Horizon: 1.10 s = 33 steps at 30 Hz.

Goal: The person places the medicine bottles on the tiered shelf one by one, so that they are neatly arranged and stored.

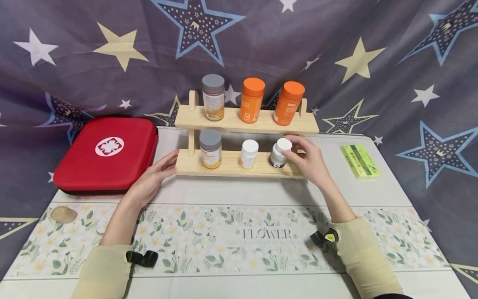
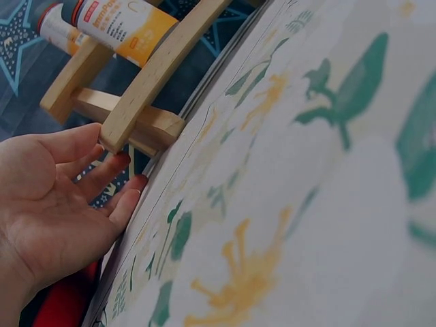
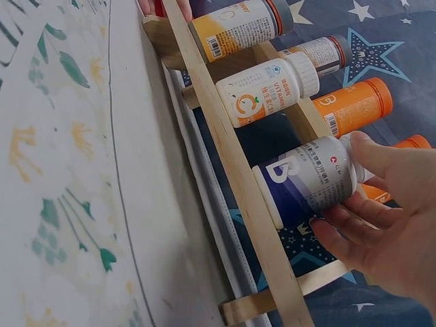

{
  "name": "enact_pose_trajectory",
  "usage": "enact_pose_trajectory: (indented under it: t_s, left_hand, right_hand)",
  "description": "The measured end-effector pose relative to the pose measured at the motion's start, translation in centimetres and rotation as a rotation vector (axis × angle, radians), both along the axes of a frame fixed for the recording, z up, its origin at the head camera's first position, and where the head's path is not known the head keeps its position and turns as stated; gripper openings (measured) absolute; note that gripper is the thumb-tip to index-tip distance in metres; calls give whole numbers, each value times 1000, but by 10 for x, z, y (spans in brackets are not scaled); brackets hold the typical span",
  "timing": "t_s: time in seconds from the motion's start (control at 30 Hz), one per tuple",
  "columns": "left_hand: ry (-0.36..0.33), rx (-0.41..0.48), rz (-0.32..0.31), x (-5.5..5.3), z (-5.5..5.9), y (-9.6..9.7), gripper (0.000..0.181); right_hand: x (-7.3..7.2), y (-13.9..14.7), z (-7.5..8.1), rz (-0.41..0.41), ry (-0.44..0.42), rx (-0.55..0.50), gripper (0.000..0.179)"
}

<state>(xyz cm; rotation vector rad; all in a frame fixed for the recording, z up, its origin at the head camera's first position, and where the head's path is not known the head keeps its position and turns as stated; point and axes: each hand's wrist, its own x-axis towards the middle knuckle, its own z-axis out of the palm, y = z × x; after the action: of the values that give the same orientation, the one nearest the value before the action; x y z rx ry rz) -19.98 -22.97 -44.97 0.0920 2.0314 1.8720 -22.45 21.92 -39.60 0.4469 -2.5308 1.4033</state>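
Note:
My right hand (image 1: 310,160) pinches a small white pill bottle with a purple-blue label (image 3: 306,178) near its white cap, thumb on one side and fingers on the other. This bottle stands at the right end of the lower tier of a two-tier wooden rack (image 1: 239,119). At the rack's left end, my left hand (image 2: 68,197) touches the lower board with its thumb and fingertips, the fingers loosely extended. Along the same tier are a white vitamin C bottle (image 1: 249,154) and a grey-capped jar (image 1: 210,149). Above stand another grey-capped jar (image 1: 213,99) and two orange bottles (image 1: 251,101).
A red first-aid case (image 1: 106,153) lies left of the rack. Near the table's left edge is a tan roll (image 1: 63,214). On the right lies a green-yellow box (image 1: 360,161). A star-patterned curtain (image 1: 261,41) hangs behind the table.

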Motion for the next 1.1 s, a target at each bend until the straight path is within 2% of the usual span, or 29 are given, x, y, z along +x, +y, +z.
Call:
enact_pose_trajectory:
  t_s: [0.6,0.9,1.1]
  left_hand:
    - [7,14,9,2,-8,1,67]
    - [10,13,26,4,-10,5,66]
    - [24,-71,38,4,-3,11,69]
  right_hand:
    - [0,3,-1,30,-18,4,39]
    - [-1,8,-7,53,-43,-25,45]
    - [-1,20,-5,17,-30,-58,38]
